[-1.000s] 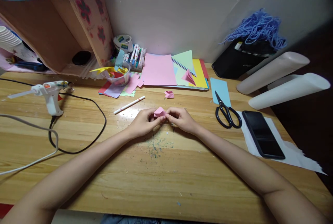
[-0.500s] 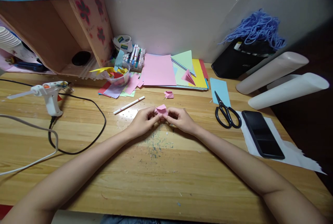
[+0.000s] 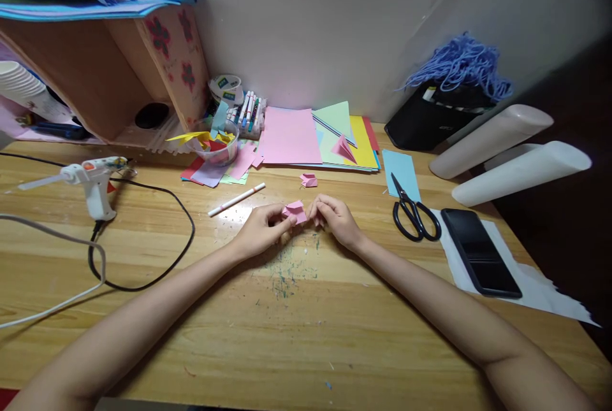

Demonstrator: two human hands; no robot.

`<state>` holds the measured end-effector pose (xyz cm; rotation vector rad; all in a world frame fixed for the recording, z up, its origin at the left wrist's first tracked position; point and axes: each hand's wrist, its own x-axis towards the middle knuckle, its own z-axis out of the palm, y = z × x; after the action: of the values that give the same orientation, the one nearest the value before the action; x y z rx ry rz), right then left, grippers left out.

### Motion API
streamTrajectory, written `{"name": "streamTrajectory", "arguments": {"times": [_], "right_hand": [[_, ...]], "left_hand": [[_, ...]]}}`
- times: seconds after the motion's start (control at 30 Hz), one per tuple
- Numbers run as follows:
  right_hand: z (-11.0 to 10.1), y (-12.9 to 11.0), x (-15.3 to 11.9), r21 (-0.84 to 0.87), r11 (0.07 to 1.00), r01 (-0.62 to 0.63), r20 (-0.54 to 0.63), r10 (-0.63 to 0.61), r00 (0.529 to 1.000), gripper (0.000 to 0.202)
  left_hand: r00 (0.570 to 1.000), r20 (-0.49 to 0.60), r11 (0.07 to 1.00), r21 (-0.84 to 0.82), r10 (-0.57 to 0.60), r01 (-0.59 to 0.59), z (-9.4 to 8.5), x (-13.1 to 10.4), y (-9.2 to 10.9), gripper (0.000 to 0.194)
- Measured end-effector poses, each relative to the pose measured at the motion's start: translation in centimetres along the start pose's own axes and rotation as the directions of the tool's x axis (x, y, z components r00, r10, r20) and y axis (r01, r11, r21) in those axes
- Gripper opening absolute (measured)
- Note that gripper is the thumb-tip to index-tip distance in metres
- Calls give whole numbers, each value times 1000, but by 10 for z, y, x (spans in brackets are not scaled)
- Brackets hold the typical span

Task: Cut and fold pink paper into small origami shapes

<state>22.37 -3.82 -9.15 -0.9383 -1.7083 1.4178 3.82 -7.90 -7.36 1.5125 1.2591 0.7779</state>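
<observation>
The left hand point(image 3: 261, 232) and the right hand point(image 3: 335, 218) meet over the middle of the wooden table point(image 3: 296, 334). Both pinch a small pink folded paper point(image 3: 294, 212) between fingertips and thumbs. The paper sits just above the table, right between the two hands.

What could go wrong? The paper is thin and tiny, so a hard tug from both sides could tear it, I think. A fold pressed in the wrong spot would leave a crease that may not come out. It could also slip from the fingertips and drop onto the table.

The pink paper looks crisp, with sharp little corners. The table is smooth, shiny and yellow-brown, with tiny green specks under the hands.

Just past the hands lies another little pink folded piece point(image 3: 308, 180). A thin white pen point(image 3: 236, 199) lies near the left hand. Flat sheets of colored paper point(image 3: 306, 137) are stacked by the wall. Black scissors point(image 3: 415, 213) lie well to the right, and a flat black phone point(image 3: 480, 253) rests on white paper beside them. A white glue gun point(image 3: 90, 178) stands far to the left with a curly black cord point(image 3: 157, 258).
</observation>
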Motion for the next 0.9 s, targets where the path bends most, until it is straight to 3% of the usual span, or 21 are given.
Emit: {"name": "streamTrajectory", "arguments": {"times": [0.13,0.4,0.5,0.63,0.7,0.77,0.9], "right_hand": [[1,1,1,68,998,19,-43,-17,999,17],[4,-1,-2,-3,995,96,-53,-96,994,12],[3,-2,-1,-43,996,72,-84,-76,994,14],[2,0,3,-43,999,4,-144,-11,990,26],[2,2,5,-23,999,-27,-163,23,986,33],[2,3,5,-41,999,-26,-169,19,985,35],[-3,0,7,-295,946,132,-190,-193,963,26]], "left_hand": [[999,43,1000,10,-7,7,-2,-2,2,26],[998,52,998,-52,21,-19,0,-1,-1,29],[999,-31,996,-82,26,-29,0,0,-3,29],[966,-257,993,-99,40,-67,-2,4,-11,36],[946,-311,991,-64,90,-116,-3,5,-14,47],[944,-287,987,33,160,-158,-3,5,-15,52],[944,-228,954,238,238,-183,-2,2,-15,42]]}}
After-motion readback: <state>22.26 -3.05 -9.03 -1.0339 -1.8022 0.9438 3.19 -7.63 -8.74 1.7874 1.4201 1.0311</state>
